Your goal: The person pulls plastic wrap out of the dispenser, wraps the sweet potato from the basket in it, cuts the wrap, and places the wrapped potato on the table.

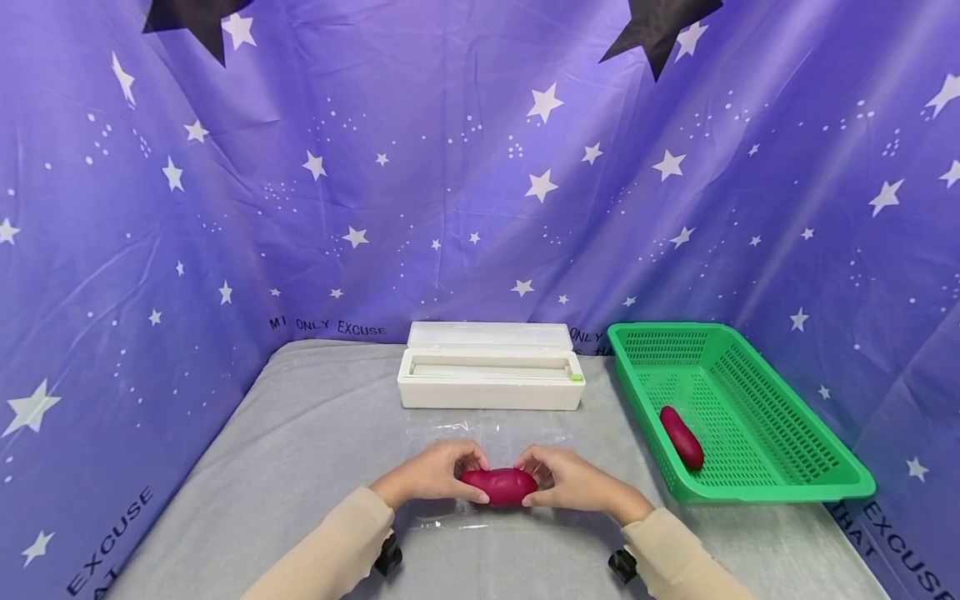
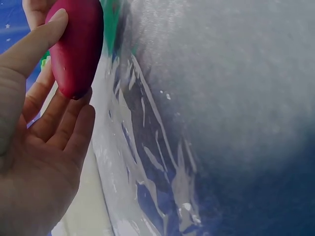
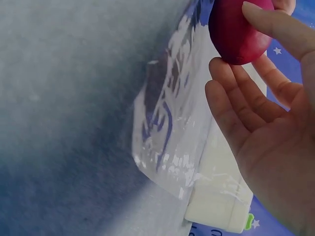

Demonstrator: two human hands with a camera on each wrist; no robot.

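Vegetable (image 1: 499, 488) | between left hand (image 1: 438, 471) and right hand (image 1: 567, 477), equally near | long axis hand-to-hand | both partly curled, each pinching one end

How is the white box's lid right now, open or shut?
Open: in the head view, the lid is raised at the back of the box, and the inside shows.

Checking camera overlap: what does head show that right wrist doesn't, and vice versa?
Head only: the green basket and the second red object inside it.
Right wrist only: the palm of the right hand, facing the camera.
Both: the held red object, the right hand, some of the left hand, clear film, the white box and starry curtain.
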